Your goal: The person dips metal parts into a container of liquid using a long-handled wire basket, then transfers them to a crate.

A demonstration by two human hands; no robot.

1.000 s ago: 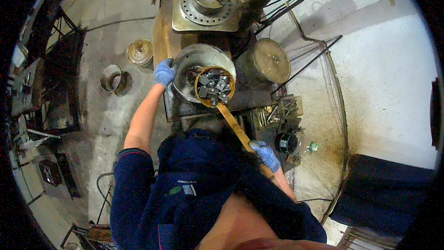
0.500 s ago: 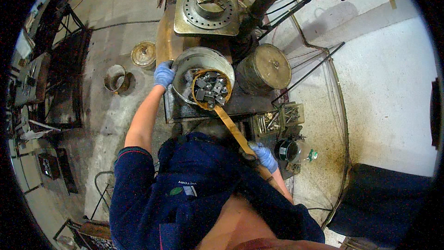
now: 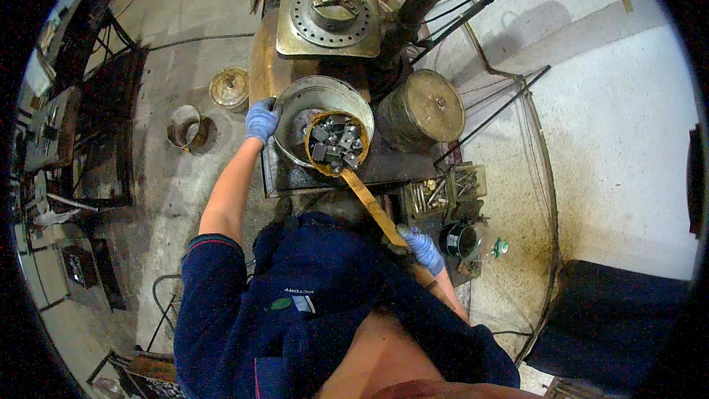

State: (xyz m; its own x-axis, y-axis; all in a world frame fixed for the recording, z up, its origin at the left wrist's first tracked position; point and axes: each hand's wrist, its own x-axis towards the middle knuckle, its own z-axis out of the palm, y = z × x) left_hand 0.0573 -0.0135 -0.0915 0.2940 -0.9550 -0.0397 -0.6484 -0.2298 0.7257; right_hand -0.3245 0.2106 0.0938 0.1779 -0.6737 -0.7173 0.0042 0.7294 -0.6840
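Observation:
My left hand [image 3: 261,120], in a blue glove, grips the left rim of a round grey metal bucket [image 3: 322,90]. My right hand [image 3: 424,250], gloved likewise, is closed around the long flat handle of a round, rusty yellow scoop [image 3: 374,210]. Several small dark-grey metal blocks [image 3: 337,142] fill the scoop's bowl. That bowl sits over the bucket's near right part, level with the rim or slightly inside it; I cannot tell whether they touch. Inside the bucket, left of the bowl, some wet, dark content shows.
Behind the bucket stands a machine table with a round chuck [image 3: 334,13]. A lidded drum [image 3: 425,111] is close on the right. Trays of metal parts [image 3: 436,191] and a plastic bottle [image 3: 476,242] lie nearer me. Two cans [image 3: 186,128] stand on the left floor.
The bright, glittering patch inside the bucket beside the scoop looks darker now. Both hands and the scoop have barely moved.

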